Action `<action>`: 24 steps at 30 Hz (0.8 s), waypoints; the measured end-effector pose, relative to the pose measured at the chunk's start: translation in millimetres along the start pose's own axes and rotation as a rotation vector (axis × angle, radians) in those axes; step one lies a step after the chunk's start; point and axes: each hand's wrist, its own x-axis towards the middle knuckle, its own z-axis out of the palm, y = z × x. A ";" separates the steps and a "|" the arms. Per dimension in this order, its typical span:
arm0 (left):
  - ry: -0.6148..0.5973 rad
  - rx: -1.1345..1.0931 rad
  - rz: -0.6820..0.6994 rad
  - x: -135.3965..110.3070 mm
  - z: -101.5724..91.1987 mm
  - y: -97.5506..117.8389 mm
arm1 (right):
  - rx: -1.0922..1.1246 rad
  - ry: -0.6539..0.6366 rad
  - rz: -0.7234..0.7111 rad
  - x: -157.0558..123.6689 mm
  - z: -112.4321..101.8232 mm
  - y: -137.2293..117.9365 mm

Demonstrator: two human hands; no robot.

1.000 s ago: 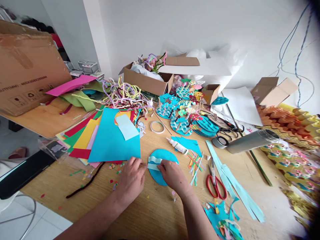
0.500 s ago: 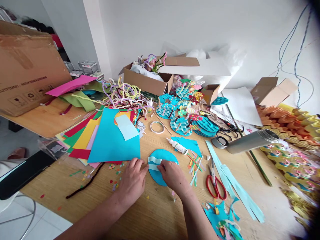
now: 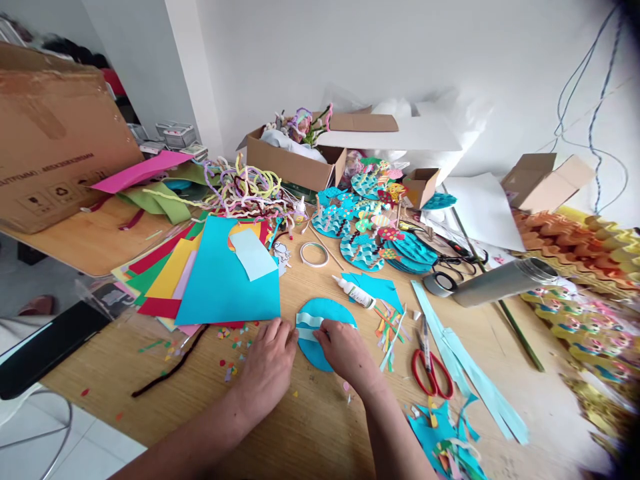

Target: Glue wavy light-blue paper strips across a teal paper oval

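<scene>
A round blue paper disc (image 3: 320,360) lies flat on the table between my hands. Across it run a wavy pale blue paper strip (image 3: 309,321) and, just below, a straighter pale strip (image 3: 306,335). My right hand (image 3: 345,350) rests over the disc's right half, thumb and fingers closed on the lower strip. At the disc's left edge, my left hand (image 3: 267,363) has its fingers bent and together close to the strip's left end; what is under its fingertips is hidden. A white glue bottle (image 3: 356,293) lies just beyond the disc.
Red-handled scissors (image 3: 431,373), long pale strips (image 3: 467,370) and blue scraps (image 3: 445,443) lie at right. Coloured paper sheets (image 3: 225,293) are stacked at left. Farther back are a tape roll (image 3: 314,255), decorated blue discs (image 3: 363,252), a steel flask (image 3: 500,285) and a cardboard box (image 3: 295,160).
My left hand has shifted slightly, its fingers drawing a little closer together beside the strip's end. My right hand, the disc and the strips look unchanged.
</scene>
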 end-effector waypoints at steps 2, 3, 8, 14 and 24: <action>0.004 -0.011 -0.002 0.2 0.2 0.2 | 0.003 -0.002 0.002 -0.2 -0.8 -0.5; 0.006 -0.018 -0.004 0.1 0.2 0.2 | 0.005 -0.002 0.002 -0.3 -1.2 -0.7; 0.013 -0.035 -0.009 -0.8 -0.4 0.5 | 0.004 0.000 0.009 -0.8 -1.2 -0.7; -0.008 -0.052 -0.005 -0.8 0.9 0.5 | 0.001 0.006 0.013 -0.4 -0.8 -1.2; 0.023 -0.187 -0.042 0.2 -1.3 -4.6 | 0.011 0.019 -0.002 -1.9 -2.7 -2.1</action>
